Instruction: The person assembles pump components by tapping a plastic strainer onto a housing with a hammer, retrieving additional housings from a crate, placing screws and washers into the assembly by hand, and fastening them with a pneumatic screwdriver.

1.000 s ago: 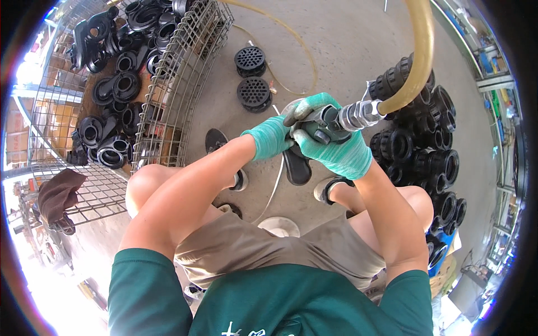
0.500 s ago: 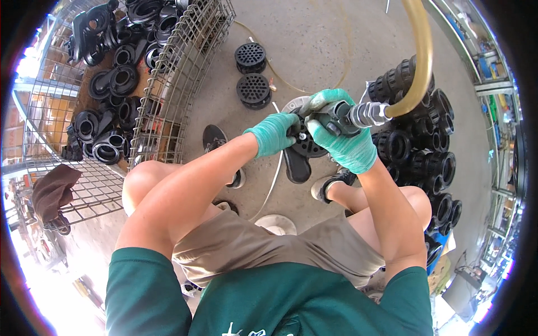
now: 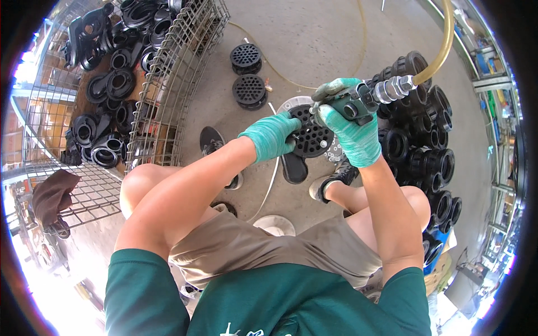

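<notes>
Two-handed, pinching the disc (image 3: pixel 312 136) by its left edge with the left hand (image 3: pixel 269 137), holding it over the floor (image 3: pixel 305 33) ahead; grasping the tool (image 3: pixel 348 105) in the right hand (image 3: pixel 354 133) at the disc's upper right; apparently working at the rim, probably needing careful tip alignment next.

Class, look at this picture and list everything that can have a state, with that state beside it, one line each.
Holed disc: gripped at its edge by the left hand
Power tool: gripped by the right hand; running or not, cannot tell
Hose: curved, coupled to the tool
Round grates: flat on the floor
Wire basket: loaded with black parts
Brown cloth: crumpled
Black fittings: piled
</notes>
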### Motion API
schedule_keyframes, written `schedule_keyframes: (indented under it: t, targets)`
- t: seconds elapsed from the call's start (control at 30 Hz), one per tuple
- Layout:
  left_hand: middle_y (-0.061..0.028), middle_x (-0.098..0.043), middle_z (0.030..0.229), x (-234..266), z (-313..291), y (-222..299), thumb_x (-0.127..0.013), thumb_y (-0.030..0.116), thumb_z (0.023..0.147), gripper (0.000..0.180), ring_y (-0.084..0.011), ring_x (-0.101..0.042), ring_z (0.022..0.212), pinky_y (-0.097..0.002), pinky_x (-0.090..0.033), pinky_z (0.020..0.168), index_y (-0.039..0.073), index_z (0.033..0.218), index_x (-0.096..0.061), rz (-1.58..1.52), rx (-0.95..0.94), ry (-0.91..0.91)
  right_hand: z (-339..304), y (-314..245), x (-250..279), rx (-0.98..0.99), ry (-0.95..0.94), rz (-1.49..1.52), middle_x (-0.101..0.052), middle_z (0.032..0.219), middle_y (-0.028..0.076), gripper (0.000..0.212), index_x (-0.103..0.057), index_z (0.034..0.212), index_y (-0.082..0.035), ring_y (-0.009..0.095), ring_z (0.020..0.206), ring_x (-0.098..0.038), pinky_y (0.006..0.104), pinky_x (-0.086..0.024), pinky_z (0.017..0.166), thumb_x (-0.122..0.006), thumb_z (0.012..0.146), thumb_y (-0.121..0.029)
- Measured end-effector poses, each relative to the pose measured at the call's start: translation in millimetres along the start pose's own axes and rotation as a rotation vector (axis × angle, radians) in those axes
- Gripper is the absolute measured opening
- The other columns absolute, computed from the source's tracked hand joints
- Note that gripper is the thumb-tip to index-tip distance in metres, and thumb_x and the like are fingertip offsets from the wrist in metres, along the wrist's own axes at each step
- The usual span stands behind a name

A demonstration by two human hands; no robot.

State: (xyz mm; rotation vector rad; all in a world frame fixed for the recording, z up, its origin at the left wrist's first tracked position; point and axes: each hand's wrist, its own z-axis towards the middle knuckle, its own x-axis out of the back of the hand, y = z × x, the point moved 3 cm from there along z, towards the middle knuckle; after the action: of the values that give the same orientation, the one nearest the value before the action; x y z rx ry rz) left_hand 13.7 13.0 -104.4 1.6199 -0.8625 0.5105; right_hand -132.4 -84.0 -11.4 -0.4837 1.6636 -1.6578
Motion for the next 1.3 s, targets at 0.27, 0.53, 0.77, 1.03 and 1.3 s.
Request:
schedule_keyframes:
  t: [0.27, 0.53, 0.77, 1.03, 1.3]
  targets:
    - [-0.0165, -0.064, 0.107, -1.6, 4.3, 3.1, -0.069, 0.008, 0.086, 0.028, -0.0379, -0.065, 0.095, -0.0463, -0.053, 0.081, 0.008, 0.114, -0.067, 0.141, -0.079, 0.077, -5.4, -12.7, 0.4, 0.022, 0.027, -0.012, -0.07, 0.107, 0.013, 0.036, -0.058, 0.113, -0.005, 0.02, 0.096, -0.069, 0.0346, -0.059, 0.087, -0.068, 0.081, 0.008]
    - [-0.0177, -0.067, 0.098, -1.2, 10.1, 11.0, -0.068, 0.002, 0.085, 0.021, -0.0338, -0.065, 0.086, -0.0395, -0.052, 0.075, 0.004, 0.106, -0.067, -0.019, 0.05, -0.018, -11.6, -30.1, 2.1, 0.039, 0.092, -0.025, -0.07, 0.102, 0.013, 0.034, -0.059, 0.111, -0.004, 0.019, 0.094, -0.069, 0.0347, -0.059, 0.085, -0.065, 0.08, 0.01]
    - [-0.0146, -0.067, 0.095, 4.5, 6.5, -9.4, -0.062, -0.007, 0.087, 0.021, -0.0265, -0.063, 0.084, -0.0372, -0.053, 0.08, 0.001, 0.106, -0.065, -0.084, -0.097, 0.151, -10.8, -35.7, 10.4, 0.02, 0.151, -0.047, -0.07, 0.103, 0.012, 0.031, -0.059, 0.112, -0.005, 0.018, 0.091, -0.069, 0.0325, -0.06, 0.082, -0.067, 0.084, 0.006]
    - [-0.0042, -0.063, 0.099, 13.8, 1.7, -4.1, -0.057, -0.002, 0.097, 0.017, -0.0147, -0.061, 0.09, -0.0322, -0.054, 0.083, 0.0, 0.114, -0.06, -0.725, 0.106, -0.043, -6.9, -36.2, 17.9, 0.039, 0.243, 0.061, -0.069, 0.103, 0.012, 0.03, -0.059, 0.114, -0.004, 0.02, 0.09, -0.069, 0.0365, -0.06, 0.083, -0.065, 0.085, 0.004]
    - [-0.0054, -0.064, 0.111, 36.1, -11.9, -3.0, -0.065, 0.009, 0.098, 0.021, -0.0158, -0.066, 0.099, -0.034, -0.056, 0.091, 0.004, 0.118, -0.06, -1.15, -0.006, -0.045, -1.0, -52.8, 39.6, 0.045, 0.454, 0.419, -0.063, 0.103, 0.014, 0.03, -0.054, 0.114, -0.006, 0.024, 0.088, -0.066, 0.0476, -0.059, 0.081, -0.065, 0.086, -0.002]
